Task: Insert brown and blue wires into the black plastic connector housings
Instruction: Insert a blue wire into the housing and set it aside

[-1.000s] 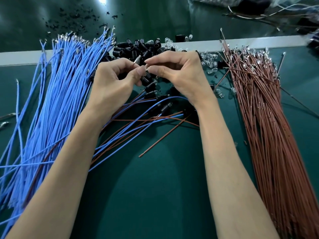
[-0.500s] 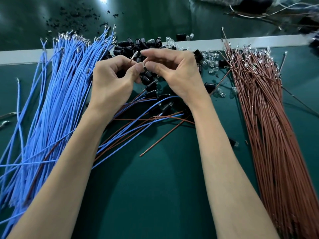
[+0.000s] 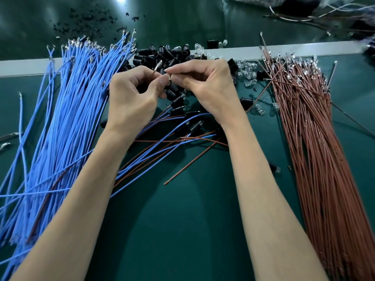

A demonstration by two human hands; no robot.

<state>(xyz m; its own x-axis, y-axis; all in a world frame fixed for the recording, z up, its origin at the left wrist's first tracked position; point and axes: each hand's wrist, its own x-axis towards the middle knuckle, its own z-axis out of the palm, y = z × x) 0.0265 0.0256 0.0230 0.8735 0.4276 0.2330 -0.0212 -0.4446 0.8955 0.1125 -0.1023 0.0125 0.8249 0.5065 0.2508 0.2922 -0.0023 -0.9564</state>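
Because the terminal must meet its socket squarely, you hold the thin wire with the bare metal tip point(image 3: 157, 66) upright in your left hand point(image 3: 132, 98), pinched between thumb and forefinger; its insulation colour is hard to tell. Your right hand point(image 3: 205, 86), fingertips touching the left's, pinches a small dark piece point(image 3: 169, 77), probably one housing.

Supply within reach:
- heap of black plastic connector housings point(image 3: 162, 55), just beyond the hands
- long blue wires point(image 3: 71, 118), left
- long brown wires point(image 3: 314, 138), right
- wired blue-and-brown pairs point(image 3: 172, 142), under your wrists on the green surface point(image 3: 192, 220)

Against a second ago: both hands sit slightly nearer the heap, grips unchanged.
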